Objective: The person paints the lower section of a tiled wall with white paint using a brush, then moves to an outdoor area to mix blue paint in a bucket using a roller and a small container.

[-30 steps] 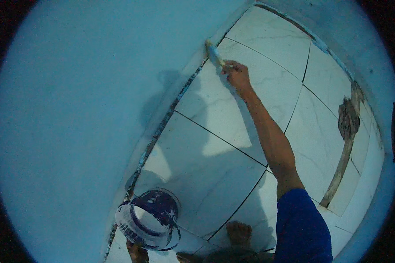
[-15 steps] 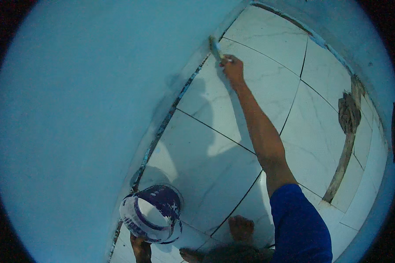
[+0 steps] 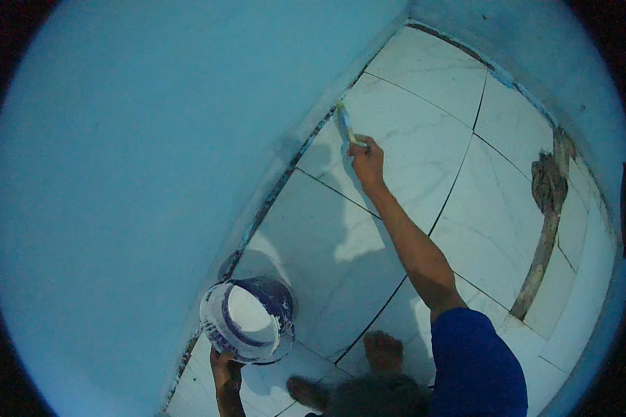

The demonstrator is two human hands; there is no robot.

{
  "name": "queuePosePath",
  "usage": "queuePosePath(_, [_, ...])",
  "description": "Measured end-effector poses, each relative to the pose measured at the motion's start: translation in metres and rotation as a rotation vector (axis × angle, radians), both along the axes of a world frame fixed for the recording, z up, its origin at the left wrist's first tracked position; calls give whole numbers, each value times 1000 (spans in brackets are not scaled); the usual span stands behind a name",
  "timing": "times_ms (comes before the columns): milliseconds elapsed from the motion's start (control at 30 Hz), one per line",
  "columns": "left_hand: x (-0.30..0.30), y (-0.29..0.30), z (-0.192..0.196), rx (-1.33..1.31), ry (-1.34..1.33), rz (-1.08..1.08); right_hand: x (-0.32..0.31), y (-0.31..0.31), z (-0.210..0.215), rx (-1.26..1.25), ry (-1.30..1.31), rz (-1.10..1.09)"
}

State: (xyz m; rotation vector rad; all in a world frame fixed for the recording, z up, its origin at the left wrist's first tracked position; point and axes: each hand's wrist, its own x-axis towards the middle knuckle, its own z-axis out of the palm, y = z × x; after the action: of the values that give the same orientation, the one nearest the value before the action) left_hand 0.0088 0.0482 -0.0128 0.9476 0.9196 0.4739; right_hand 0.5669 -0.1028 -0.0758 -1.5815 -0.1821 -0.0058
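My right hand [image 3: 368,161] is closed round the handle of a paintbrush [image 3: 345,124]. The brush's bristles are at the foot of the light blue wall [image 3: 132,174], close to the dark gap where it meets the floor. At the lower left, my left hand [image 3: 225,368] grips a dark purple paint bucket [image 3: 279,300] from beneath its near rim; some of its fingers are hidden behind the bucket. The bucket is tilted, with its mouth facing me, and white paint [image 3: 249,310] shows inside. White smears coat its rim.
White marbled tiles [image 3: 313,236] with dark joints cover the floor. A strip of rough grey mortar [image 3: 535,267] with a lump runs along the right side. Another blue wall [image 3: 535,55] closes the far right. My bare feet [image 3: 384,351] stand near the bottom edge.
My right hand and the paintbrush have come back toward me along the wall's foot. My left hand has raised the bucket slightly and turned its mouth, showing more white paint. The view has shifted a little.
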Motion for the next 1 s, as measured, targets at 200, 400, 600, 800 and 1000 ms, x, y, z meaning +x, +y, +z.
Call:
queuePosePath(200, [2,2,5,-35,95,-58,28,23,-13,-44,42,-52])
queuePosePath(400, [1,6,-8,-58,16,-74,-51,40,-40,-172,-156,51])
queuePosePath(600, [-3,1,25,-64,35,-28,-183,-29,44,-226,183,415])
queuePosePath(800, [6,-2,41,-26,-149,-225,-120,-111,131,-350,97,391])
queuePosePath(1000, [26,-24,121,-38,-55,-226,-73,-117,176,-246,43,239])
